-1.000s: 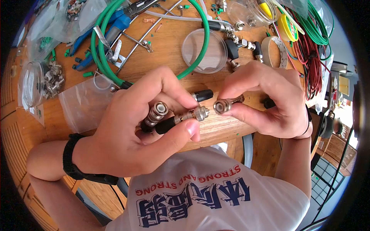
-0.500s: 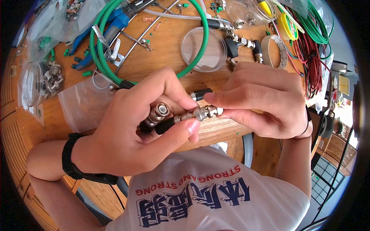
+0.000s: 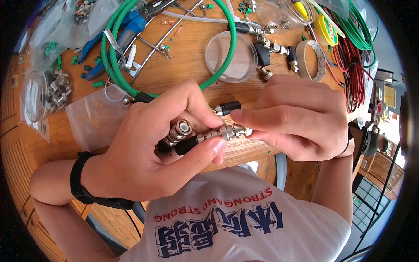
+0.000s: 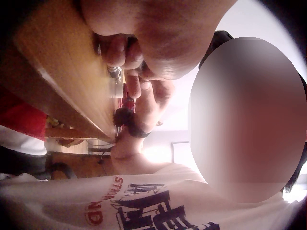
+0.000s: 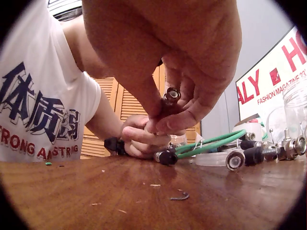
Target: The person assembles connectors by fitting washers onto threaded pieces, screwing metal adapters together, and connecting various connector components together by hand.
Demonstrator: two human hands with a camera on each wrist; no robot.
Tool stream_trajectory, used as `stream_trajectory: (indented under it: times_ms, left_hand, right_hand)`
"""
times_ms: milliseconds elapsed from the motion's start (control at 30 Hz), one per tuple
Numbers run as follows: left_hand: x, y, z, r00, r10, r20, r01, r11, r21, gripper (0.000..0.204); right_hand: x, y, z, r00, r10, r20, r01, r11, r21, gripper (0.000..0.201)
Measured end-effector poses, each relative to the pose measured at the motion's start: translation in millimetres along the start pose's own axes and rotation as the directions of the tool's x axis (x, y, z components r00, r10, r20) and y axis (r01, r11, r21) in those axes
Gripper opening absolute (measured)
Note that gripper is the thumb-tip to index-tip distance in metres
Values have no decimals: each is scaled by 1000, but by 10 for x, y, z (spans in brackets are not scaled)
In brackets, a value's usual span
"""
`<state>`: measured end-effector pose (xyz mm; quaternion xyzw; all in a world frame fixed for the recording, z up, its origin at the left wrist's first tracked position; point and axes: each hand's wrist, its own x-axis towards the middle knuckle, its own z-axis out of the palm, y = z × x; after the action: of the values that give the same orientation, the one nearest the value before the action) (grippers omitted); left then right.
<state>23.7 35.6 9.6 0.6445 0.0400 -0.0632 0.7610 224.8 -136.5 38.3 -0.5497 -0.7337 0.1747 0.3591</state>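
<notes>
Between thumb and index finger, my left hand (image 3: 148, 148) holds a metal BNC connector (image 3: 214, 133) with a black boot. A second BNC plug (image 3: 180, 131) lies in the same hand, its open end facing up. Behind the left fingertips a third connector with a black sleeve (image 3: 230, 107) shows. My right hand (image 3: 301, 120) pinches a small metal adapter (image 3: 241, 130) that meets the end of the held connector, and its fingers cover much of it. In the right wrist view, an open round end of the adapter (image 5: 171, 95) pokes out between the right fingers.
A coiled green cable (image 3: 230, 52) lies beyond the hands, near blue-handled pliers (image 3: 131, 28) and a round clear lid (image 3: 211, 65). Joined connectors (image 3: 264, 54) and a tape roll (image 3: 310, 59) stand at the back right. Loose metal fittings (image 3: 61, 91) lie far left.
The right hand has moved left, bringing its adapter from apart to the end of the left hand's connector. Its fingers have since shifted slightly, while the left hand has stayed nearly still.
</notes>
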Motion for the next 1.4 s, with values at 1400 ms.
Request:
stream_trajectory:
  times_ms: [1400]
  left_hand:
    - [27, 11, -8, 997, 78, 22, -76, 995, -72, 20]
  right_hand:
    - [12, -47, -32, 979, 196, 51, -201, 970, 136, 21]
